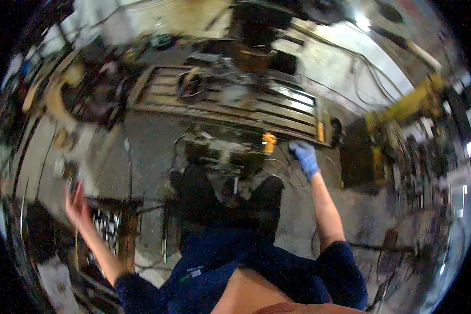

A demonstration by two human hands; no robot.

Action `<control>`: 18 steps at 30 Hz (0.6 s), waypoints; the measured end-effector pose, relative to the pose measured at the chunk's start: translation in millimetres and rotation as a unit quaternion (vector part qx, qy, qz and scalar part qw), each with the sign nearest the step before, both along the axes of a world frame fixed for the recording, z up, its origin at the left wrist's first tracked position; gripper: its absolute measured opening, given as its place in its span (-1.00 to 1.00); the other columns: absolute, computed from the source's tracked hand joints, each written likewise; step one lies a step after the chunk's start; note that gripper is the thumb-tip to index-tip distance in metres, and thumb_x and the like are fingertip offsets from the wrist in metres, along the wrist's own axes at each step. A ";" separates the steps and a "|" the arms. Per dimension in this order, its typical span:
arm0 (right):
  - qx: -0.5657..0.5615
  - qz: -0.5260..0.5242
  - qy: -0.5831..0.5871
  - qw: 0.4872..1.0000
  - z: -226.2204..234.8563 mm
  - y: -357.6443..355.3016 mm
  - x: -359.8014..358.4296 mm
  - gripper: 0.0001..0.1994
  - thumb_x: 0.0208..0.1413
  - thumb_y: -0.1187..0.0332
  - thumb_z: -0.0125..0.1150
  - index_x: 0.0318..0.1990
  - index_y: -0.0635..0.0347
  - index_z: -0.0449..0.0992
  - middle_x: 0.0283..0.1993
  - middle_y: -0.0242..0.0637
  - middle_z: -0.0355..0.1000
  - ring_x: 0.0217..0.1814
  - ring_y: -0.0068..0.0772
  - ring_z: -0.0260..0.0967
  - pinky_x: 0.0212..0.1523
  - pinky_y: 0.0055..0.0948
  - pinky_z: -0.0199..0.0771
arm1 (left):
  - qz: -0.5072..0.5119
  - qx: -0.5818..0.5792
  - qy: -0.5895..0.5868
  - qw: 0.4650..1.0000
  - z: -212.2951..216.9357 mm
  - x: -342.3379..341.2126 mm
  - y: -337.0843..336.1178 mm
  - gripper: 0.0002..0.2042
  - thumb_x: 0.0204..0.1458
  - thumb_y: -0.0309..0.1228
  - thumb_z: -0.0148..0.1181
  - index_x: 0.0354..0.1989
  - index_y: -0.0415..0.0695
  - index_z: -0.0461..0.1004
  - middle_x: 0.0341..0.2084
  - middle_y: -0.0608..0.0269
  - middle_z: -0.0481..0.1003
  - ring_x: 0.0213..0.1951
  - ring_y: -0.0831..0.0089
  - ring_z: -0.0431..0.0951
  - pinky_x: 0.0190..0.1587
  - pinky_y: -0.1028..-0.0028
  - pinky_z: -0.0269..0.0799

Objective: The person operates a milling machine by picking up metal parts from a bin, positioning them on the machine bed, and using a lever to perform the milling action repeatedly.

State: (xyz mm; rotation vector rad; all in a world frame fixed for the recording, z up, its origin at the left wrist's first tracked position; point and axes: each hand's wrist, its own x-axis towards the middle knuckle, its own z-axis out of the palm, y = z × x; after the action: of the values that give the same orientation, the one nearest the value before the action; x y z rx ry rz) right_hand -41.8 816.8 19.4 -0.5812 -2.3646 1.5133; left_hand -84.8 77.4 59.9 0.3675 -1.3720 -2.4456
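My bare left hand (77,204) is raised at the far left, blurred, with its fingers stretched and apart. A small pale and dark object (66,168) lies just beyond its fingertips; I cannot tell whether they touch. In a blue glove with dark fingertips, my right hand (304,158) is reached forward by the right front of a slotted machine table (220,112). Its fingers look curled, and whatever may be in them is hidden. An orange-yellow fitting (268,143) sits just left of that glove, apart from it.
A dark machine head (256,31) hangs over the slotted table, where a round part (191,85) rests. Below the table's front are dark machine housings (220,149). A yellow machine arm (408,102) stands at the right. Cluttered racks (107,225) fill the lower left.
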 end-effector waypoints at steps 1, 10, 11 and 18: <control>-0.090 -0.023 -0.126 0.988 -33.8 -0.3 -2.3 -0.76 -0.07 0.25 0.20 -0.32 0.24 0.50 -0.49 -0.44 0.39 -0.47 -0.59 0.27 -0.44 -0.62 0.27 | -0.006 0.010 0.031 0.999 7.6 -20.0 28.1 -0.60 0.09 -0.31 -0.09 0.06 -0.28 0.21 -0.07 -0.29 0.30 0.08 0.02 0.25 0.03 0.33 0.28; -0.201 -0.060 -0.134 0.968 -126.6 -41.7 -52.9 -0.63 -0.20 0.01 0.25 -0.26 -0.01 0.44 -0.46 -0.50 0.28 -0.55 -0.60 0.09 -0.58 -0.65 0.00 | -0.168 0.123 0.121 0.971 30.3 -84.4 163.9 -0.63 -0.09 -0.64 -0.01 -0.04 -0.37 0.21 -0.25 -0.13 0.39 -0.30 0.31 0.45 -0.15 0.34 0.35; -0.199 -0.036 -0.102 0.974 -126.5 -42.1 -53.3 -0.61 -0.20 0.07 0.28 -0.22 0.03 0.41 -0.44 -0.50 0.28 -0.54 -0.59 0.11 -0.54 -0.64 0.08 | -0.159 0.109 0.102 0.976 27.1 -88.9 168.5 -0.63 -0.09 -0.63 0.00 -0.03 -0.37 0.21 -0.25 -0.12 0.39 -0.28 0.30 0.45 -0.17 0.34 0.36; -0.113 -0.049 0.030 0.992 -57.5 -78.3 -32.4 -0.62 -0.18 0.39 0.31 -0.15 0.24 0.40 -0.38 -0.49 0.36 -0.41 -0.64 0.21 -0.36 -0.59 0.26 | -0.176 0.076 0.058 0.980 20.9 -87.7 189.0 -0.68 -0.01 -0.53 0.02 -0.05 -0.36 0.25 -0.26 0.04 0.41 -0.23 0.22 0.45 -0.14 0.32 0.39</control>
State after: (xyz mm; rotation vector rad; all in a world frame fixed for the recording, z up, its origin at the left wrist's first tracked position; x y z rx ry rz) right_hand -74.2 738.6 -38.0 -0.6824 -2.1034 1.7395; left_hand -172.6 266.4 80.8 0.0124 -1.2956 -2.8173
